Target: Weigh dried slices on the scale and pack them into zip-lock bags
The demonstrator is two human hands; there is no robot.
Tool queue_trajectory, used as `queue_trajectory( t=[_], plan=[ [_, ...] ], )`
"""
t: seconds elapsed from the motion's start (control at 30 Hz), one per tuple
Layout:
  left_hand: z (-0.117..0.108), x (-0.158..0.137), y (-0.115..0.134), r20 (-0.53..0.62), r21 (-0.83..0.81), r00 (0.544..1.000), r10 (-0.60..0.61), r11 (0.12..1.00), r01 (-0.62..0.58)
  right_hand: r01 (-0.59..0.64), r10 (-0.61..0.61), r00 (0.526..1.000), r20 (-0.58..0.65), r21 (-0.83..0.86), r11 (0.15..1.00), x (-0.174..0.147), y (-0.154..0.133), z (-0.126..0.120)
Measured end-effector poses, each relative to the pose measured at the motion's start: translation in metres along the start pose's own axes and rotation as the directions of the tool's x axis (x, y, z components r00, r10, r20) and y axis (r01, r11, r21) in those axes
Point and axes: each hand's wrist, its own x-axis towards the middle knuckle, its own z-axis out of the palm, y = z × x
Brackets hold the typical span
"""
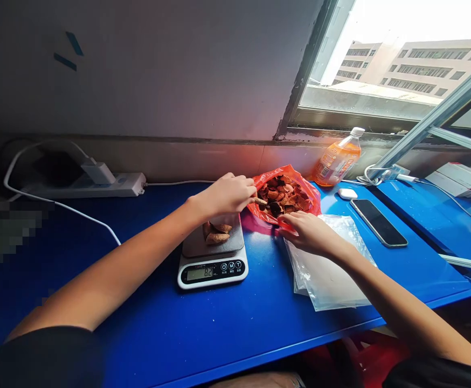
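Note:
A red plastic bag stands open on the table, filled with dried reddish-brown curled pieces that look like peel or bark. My left hand is closed at the bag's left rim, with a light-brown dried piece at its fingertips. At the near rim, my right hand pinches the bag's edge; its fingertips are partly hidden. Below my left wrist is a white digital kitchen scale with a lit display. Several brown dried pieces lie on its metal plate, partly covered by my left arm.
Clear plastic bags lie under my right forearm. Farther right are a phone, a small white case and an orange drink bottle. A white power strip with cables runs along the wall. Metal framing stands at the right.

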Motion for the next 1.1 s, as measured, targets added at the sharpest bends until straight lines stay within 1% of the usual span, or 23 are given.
queue_trajectory(
  t=[0.07,0.13,0.2,0.27,0.37,0.43,0.47,0.53,0.6,0.7,0.77,0.87,0.93,1.03,1.1],
  plan=[
    [-0.003,-0.026,-0.009,0.000,-0.042,0.996,-0.086,0.995,0.086,0.011,-0.011,1.000,-0.017,0.014,1.000,-0.002,0.002,0.001],
    [-0.002,-0.050,-0.015,0.063,-0.059,0.983,-0.170,0.983,0.174,0.023,-0.022,0.999,-0.041,0.022,0.999,-0.003,0.003,0.002],
    [0.000,-0.065,-0.017,0.134,-0.052,0.970,-0.202,0.976,0.210,0.033,-0.032,0.997,-0.068,0.025,0.999,-0.002,0.003,0.002],
    [0.002,-0.072,-0.019,0.184,-0.075,0.963,-0.198,0.974,0.215,0.042,-0.039,0.996,-0.084,0.033,0.999,-0.001,0.000,0.001],
    [0.002,-0.076,-0.022,0.269,-0.237,0.944,-0.191,0.937,0.257,0.065,-0.061,0.994,-0.089,0.050,0.997,0.001,-0.005,-0.006],
    [-0.002,-0.081,-0.024,0.305,-0.375,0.925,-0.228,0.864,0.337,0.072,-0.064,0.991,-0.115,0.066,0.995,-0.002,-0.006,-0.014],
    [-0.003,-0.085,-0.024,0.294,-0.431,0.916,-0.273,0.818,0.382,0.067,-0.056,0.989,-0.138,0.079,0.995,-0.005,-0.005,-0.018],
    [-0.007,-0.097,-0.022,0.213,-0.504,0.889,-0.405,0.734,0.455,0.031,-0.004,0.978,-0.207,0.130,0.991,-0.016,0.000,-0.023],
    [-0.009,-0.111,-0.018,0.123,-0.561,0.845,-0.521,0.666,0.492,-0.068,0.116,0.951,-0.287,0.174,0.982,-0.030,0.009,-0.021],
    [-0.009,-0.132,-0.013,0.074,-0.638,0.793,-0.605,0.582,0.504,-0.285,0.333,0.880,-0.339,0.186,0.940,-0.048,0.025,-0.001],
    [-0.008,-0.143,-0.011,0.029,-0.678,0.756,-0.654,0.542,0.496,-0.367,0.404,0.855,-0.325,0.171,0.914,-0.054,0.034,0.018],
    [-0.006,-0.157,-0.009,-0.037,-0.736,0.688,-0.725,0.486,0.472,-0.386,0.426,0.835,-0.348,0.181,0.905,-0.055,0.037,0.041],
    [-0.002,-0.166,-0.009,-0.039,-0.760,0.658,-0.752,0.450,0.469,-0.403,0.459,0.800,-0.385,0.221,0.888,-0.054,0.035,0.047],
    [0.006,-0.181,-0.010,-0.029,-0.759,0.611,-0.791,0.416,0.501,-0.456,0.565,0.733,-0.380,0.342,0.822,-0.055,0.036,0.045],
    [0.012,-0.189,-0.012,-0.032,-0.752,0.578,-0.816,0.400,0.523,-0.461,0.624,0.711,-0.325,0.455,0.762,-0.059,0.044,0.038]
  ],
)
